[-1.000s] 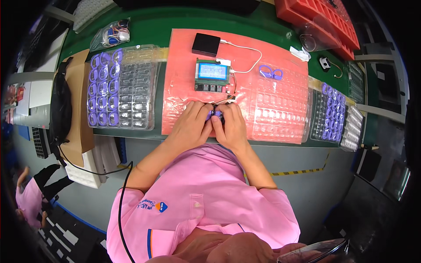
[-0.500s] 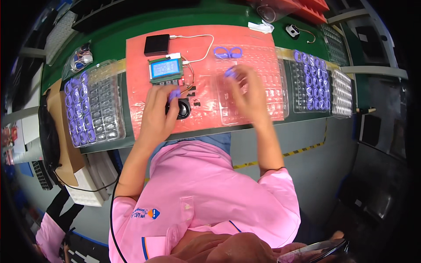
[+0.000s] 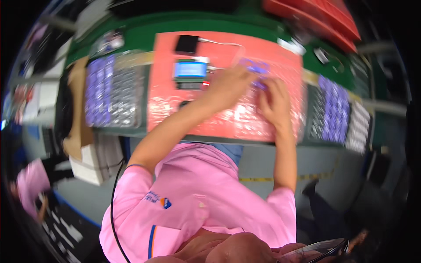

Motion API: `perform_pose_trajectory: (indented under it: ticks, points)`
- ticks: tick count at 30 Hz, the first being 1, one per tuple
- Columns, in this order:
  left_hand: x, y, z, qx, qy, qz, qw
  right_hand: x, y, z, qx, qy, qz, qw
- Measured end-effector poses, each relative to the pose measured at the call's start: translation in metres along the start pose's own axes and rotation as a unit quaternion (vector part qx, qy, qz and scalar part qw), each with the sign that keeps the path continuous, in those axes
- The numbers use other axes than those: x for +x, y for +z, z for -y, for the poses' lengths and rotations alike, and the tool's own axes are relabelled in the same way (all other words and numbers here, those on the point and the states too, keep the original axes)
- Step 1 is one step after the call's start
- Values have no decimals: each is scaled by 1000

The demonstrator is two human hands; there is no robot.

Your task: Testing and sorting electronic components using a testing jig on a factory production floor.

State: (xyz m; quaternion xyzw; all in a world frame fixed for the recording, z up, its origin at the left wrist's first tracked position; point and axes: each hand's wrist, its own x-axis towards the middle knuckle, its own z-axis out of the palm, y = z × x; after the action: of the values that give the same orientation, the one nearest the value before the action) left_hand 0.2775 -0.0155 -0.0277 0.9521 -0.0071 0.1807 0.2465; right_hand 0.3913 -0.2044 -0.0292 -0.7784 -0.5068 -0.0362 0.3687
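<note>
My left hand [image 3: 230, 90] reaches across to the clear plastic tray [image 3: 247, 125] on the pink mat, its fingertips beside purple loop-shaped pieces [image 3: 256, 66]. Motion blur hides whether those fingers hold anything. Close to its right, my right hand [image 3: 277, 101] has a purple loop-shaped piece [image 3: 262, 83] at its bent fingertips. Left of both hands is a small device with a lit blue screen [image 3: 190, 69] and a red light. A round black part [image 3: 185, 104] lies below the device, partly hidden by my left forearm.
A black box [image 3: 187, 44] with a white cable sits behind the screen device. Trays of purple pieces flank the mat, one at left [image 3: 98, 94] and one at right [image 3: 335, 111]. Red bins [image 3: 315, 19] stand at the back right. Another person [image 3: 33, 186] is at the lower left.
My left hand has left the round black part and moved right to the tray, beside my right hand. The whole view has shifted, and the scene is now blurred.
</note>
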Motion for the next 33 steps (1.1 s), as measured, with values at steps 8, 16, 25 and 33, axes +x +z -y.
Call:
perform_pose_trajectory:
  ticks: [8, 16, 25, 33]
  points:
    - [0, 12, -10, -38, -10, 10, 999, -1, -3, 9, 2, 25, 15, 1000]
    - [-12, 11, -14, -9, 49, -125, 991, -7, -4, 4, 10, 23, -6, 1000]
    - [-60, -48, -36, -173, 68, -176, 967, -5, -18, -31, -3, -30, -143, 989]
    - [-100, -47, -60, -382, 91, -177, 903, 1, 5, 19, 238, -21, -126, 963]
